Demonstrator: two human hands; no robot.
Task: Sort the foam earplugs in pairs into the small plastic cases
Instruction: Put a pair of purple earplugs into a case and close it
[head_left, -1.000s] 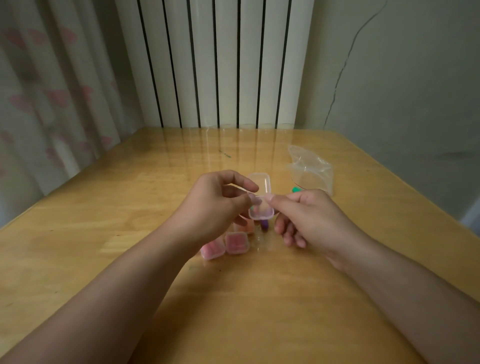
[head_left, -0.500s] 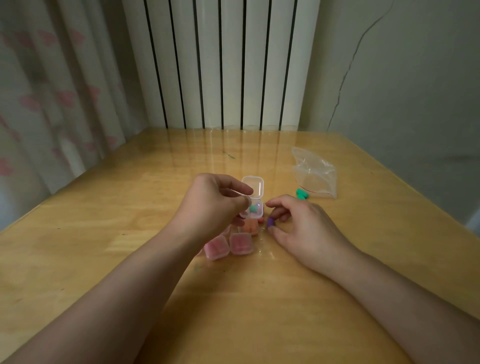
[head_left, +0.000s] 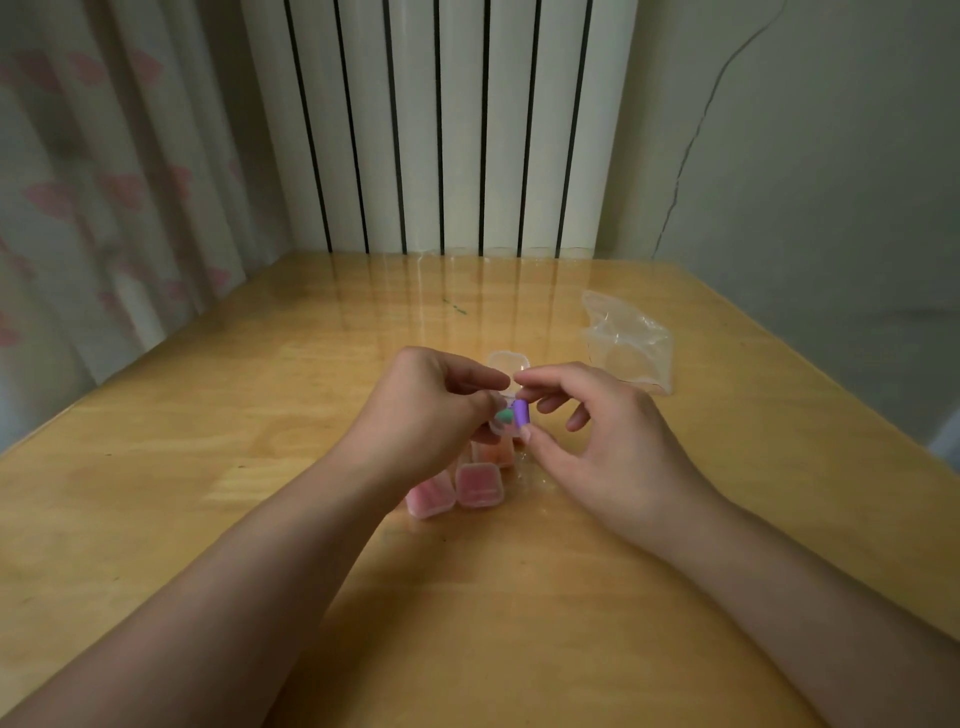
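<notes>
My left hand (head_left: 426, 405) holds a small clear plastic case (head_left: 506, 364) above the table, its lid standing open. A green earplug (head_left: 503, 415) lies inside the case. My right hand (head_left: 597, 431) pinches a purple earplug (head_left: 521, 414) between thumb and forefinger, right at the case's opening beside the green one. Under my hands, closed cases with pink earplugs (head_left: 479, 484) (head_left: 430, 498) lie on the table, and an orange-filled case (head_left: 494, 453) sits behind them, partly hidden by my fingers.
A crumpled clear plastic bag (head_left: 626, 340) lies to the right on the wooden table (head_left: 208, 441). A white radiator (head_left: 441, 124) stands at the far edge, a curtain (head_left: 104, 171) on the left and a wall on the right.
My right hand picked the purple earplug up off the table and carried it up to the open case. The green earplug by the bag is no longer visible.
</notes>
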